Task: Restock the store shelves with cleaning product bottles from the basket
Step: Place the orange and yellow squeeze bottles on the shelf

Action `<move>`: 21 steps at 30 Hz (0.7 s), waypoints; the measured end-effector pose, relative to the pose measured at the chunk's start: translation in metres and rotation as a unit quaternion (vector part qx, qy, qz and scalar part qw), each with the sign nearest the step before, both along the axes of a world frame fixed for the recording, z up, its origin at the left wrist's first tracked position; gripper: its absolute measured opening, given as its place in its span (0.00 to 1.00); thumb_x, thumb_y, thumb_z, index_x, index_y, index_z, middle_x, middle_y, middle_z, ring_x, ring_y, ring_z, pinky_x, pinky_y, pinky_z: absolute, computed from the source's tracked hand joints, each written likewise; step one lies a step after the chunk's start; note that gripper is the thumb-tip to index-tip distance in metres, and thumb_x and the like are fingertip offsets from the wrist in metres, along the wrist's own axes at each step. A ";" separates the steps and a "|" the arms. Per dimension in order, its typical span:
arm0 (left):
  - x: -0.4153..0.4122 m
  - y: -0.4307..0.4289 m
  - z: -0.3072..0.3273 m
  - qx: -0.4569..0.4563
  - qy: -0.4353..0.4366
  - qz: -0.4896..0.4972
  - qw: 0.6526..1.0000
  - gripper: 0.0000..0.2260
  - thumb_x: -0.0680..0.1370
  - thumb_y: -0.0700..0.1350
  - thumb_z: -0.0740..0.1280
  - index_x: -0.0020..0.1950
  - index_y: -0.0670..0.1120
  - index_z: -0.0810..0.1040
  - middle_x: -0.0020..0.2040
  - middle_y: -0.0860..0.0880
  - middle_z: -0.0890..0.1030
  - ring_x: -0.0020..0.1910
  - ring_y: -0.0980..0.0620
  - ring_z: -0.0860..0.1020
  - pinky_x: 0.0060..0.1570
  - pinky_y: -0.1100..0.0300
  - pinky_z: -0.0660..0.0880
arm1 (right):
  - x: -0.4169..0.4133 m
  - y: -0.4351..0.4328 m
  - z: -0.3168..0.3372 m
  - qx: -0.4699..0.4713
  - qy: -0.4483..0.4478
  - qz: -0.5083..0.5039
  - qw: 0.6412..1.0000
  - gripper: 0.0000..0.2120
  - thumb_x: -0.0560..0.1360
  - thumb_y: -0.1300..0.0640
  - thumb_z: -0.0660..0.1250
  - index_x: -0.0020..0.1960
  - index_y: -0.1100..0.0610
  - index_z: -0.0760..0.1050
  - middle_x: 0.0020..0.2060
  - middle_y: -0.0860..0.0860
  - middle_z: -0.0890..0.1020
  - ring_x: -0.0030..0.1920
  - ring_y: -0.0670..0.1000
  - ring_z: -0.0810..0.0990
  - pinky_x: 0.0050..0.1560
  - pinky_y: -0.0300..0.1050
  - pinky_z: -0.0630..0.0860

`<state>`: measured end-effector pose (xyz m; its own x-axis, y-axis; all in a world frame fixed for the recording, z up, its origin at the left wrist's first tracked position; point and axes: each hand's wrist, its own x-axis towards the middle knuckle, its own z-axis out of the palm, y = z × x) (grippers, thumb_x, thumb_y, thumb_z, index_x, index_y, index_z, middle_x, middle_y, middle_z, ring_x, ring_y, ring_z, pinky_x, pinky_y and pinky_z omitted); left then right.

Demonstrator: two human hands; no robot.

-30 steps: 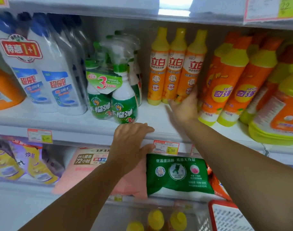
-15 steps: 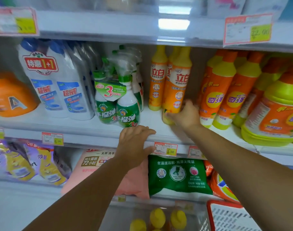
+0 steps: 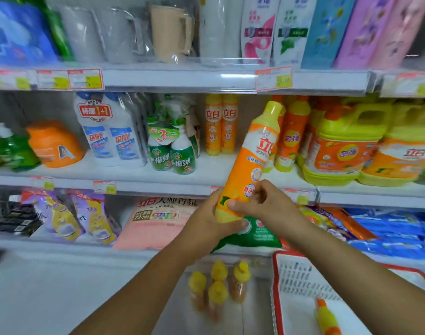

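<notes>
Both hands hold one orange bottle (image 3: 251, 163) with a yellow cap in front of the middle shelf (image 3: 158, 171). It is tilted, with the cap leaning up and to the right. The base sits below the shelf's front edge and the cap reaches up before the stocked goods. The left hand (image 3: 212, 222) cups the base, fingers curled under and around it. The right hand (image 3: 269, 204) grips the lower body from the right side, thumb pressed across the label and fingers bent behind.

Two matching bottles (image 3: 220, 125) stand upright side by side near the back edge of the same shelf, just left of the held one. At the lower right corner of the view, the red-rimmed basket (image 3: 276, 276) holds one bottle (image 3: 326, 319) lying on its side. Left of the basket's rim, four yellow-capped bottles (image 3: 218, 284) stand close together in a cluster. At the shelf's left part stand two white bottles (image 3: 108, 134) joined by one red label.
</notes>
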<state>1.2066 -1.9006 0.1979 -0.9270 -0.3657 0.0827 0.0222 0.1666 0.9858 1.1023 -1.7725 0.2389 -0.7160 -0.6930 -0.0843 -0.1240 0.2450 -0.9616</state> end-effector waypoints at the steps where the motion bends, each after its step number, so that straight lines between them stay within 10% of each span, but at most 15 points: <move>1: 0.007 0.007 0.000 0.003 -0.009 -0.004 1.000 0.27 0.72 0.39 0.76 0.67 0.56 0.73 0.54 0.54 0.84 0.52 0.55 0.82 0.49 0.63 0.78 | 0.000 0.010 0.005 -0.019 -0.008 -0.008 1.000 0.18 0.71 0.48 0.75 0.56 0.53 0.74 0.44 0.46 0.83 0.41 0.41 0.83 0.39 0.33 0.75; 11: 0.025 0.030 -0.025 0.046 -0.175 -0.070 0.981 0.23 0.70 0.43 0.79 0.62 0.54 0.75 0.53 0.47 0.84 0.51 0.45 0.83 0.52 0.46 0.81 | -0.015 0.044 -0.007 -0.181 -0.144 0.002 0.973 0.24 0.72 0.62 0.71 0.67 0.55 0.70 0.45 0.54 0.85 0.44 0.54 0.85 0.41 0.52 0.82; 17: 0.010 0.028 -0.031 -0.077 -0.160 -0.023 0.984 0.25 0.68 0.47 0.79 0.60 0.60 0.73 0.47 0.54 0.82 0.43 0.53 0.83 0.44 0.57 0.82 | -0.032 0.049 0.005 -0.114 -0.072 -0.037 0.990 0.19 0.74 0.51 0.71 0.63 0.51 0.73 0.53 0.55 0.83 0.48 0.53 0.86 0.39 0.50 0.83; 21: 0.011 0.018 -0.027 -0.072 -0.172 -0.053 0.981 0.27 0.68 0.49 0.80 0.61 0.62 0.73 0.49 0.60 0.82 0.45 0.64 0.81 0.45 0.66 0.79 | -0.045 0.045 -0.003 -0.154 -0.121 -0.043 0.980 0.15 0.76 0.62 0.69 0.62 0.59 0.74 0.50 0.59 0.85 0.45 0.58 0.86 0.36 0.49 0.82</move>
